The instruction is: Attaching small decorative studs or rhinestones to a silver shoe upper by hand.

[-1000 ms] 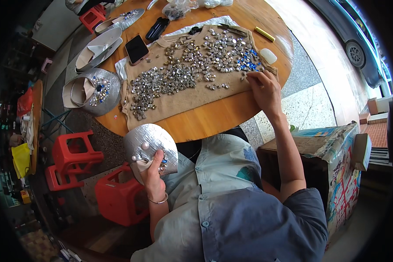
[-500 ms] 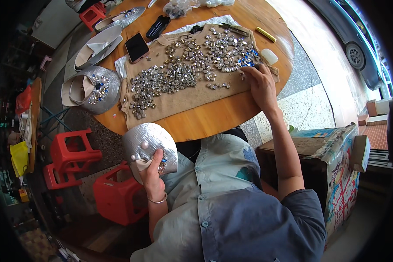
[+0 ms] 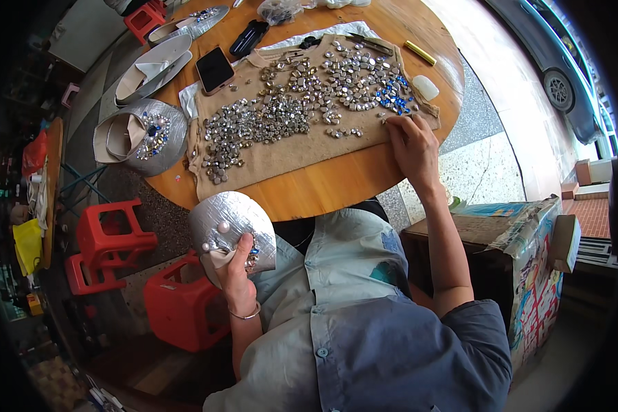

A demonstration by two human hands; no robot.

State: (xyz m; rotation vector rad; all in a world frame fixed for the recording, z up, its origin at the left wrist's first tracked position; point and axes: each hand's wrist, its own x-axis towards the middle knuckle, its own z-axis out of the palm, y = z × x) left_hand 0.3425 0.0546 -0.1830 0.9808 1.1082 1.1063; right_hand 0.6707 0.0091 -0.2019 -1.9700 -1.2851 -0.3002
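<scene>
My left hand [image 3: 237, 280] grips a silver shoe upper [image 3: 230, 208] below the table's near edge, its thumb lying over the front. Large pearls and a cluster of small coloured stones decorate it, and beige lining shows by the thumb. Over the right end of a tan cloth [image 3: 288, 165], my right hand [image 3: 416, 147] has its fingertips pinched together; whatever is between them is too small to make out. Just beyond those fingertips lie blue stones [image 3: 394, 94]. Many silver and gold-toned stones [image 3: 257, 127] are spread across the cloth.
The round wooden table [image 3: 309, 196] also bears a phone [image 3: 215, 71], a black case [image 3: 249, 38], tweezers [image 3: 371, 45], a gold tube [image 3: 419, 53] and a whitish lump [image 3: 426, 86]. Another decorated silver upper [image 3: 165, 130] lies left. Red stools [image 3: 185, 309] stand left, a cardboard box [image 3: 487, 230] right.
My right hand has drawn slightly back toward me from the blue stones, its fingers closing into a pinch. My left hand still holds the shoe upper in nearly the same place.
</scene>
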